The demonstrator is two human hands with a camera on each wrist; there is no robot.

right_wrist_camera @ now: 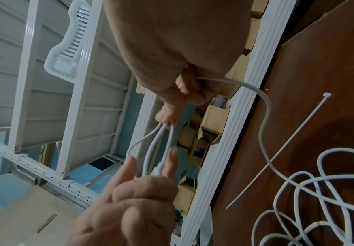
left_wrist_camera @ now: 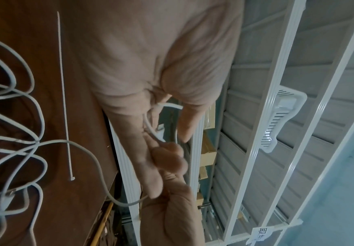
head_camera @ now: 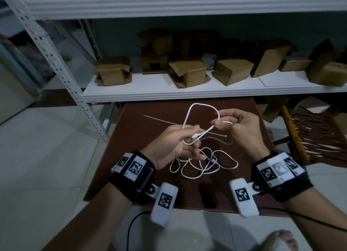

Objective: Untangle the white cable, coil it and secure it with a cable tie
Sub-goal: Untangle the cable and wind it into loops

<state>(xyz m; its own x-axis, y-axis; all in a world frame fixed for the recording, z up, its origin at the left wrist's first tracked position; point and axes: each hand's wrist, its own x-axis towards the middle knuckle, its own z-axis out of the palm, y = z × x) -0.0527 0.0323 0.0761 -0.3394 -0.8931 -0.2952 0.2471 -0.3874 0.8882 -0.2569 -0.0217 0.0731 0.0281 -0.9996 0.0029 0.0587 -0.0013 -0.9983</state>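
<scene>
The white cable (head_camera: 204,163) lies in tangled loops on the brown table (head_camera: 150,175). One raised loop (head_camera: 203,105) arches between my hands. My left hand (head_camera: 190,133) pinches two strands of it, with the white connector (head_camera: 195,135) lying against its fingers. My right hand (head_camera: 217,123) pinches the strands a little further right; the right wrist view shows them (right_wrist_camera: 161,138) running from the right hand (right_wrist_camera: 180,108) down to the left fingers (right_wrist_camera: 172,159). A white cable tie (head_camera: 163,120) lies flat on the table under the hands, also seen in the left wrist view (left_wrist_camera: 64,99).
A white metal shelf (head_camera: 187,93) stands just beyond the table's far edge, carrying several cardboard boxes (head_camera: 189,73). A wooden chair (head_camera: 309,138) with a woven seat is at the right. A black wire (head_camera: 131,232) runs over the tiled floor near me.
</scene>
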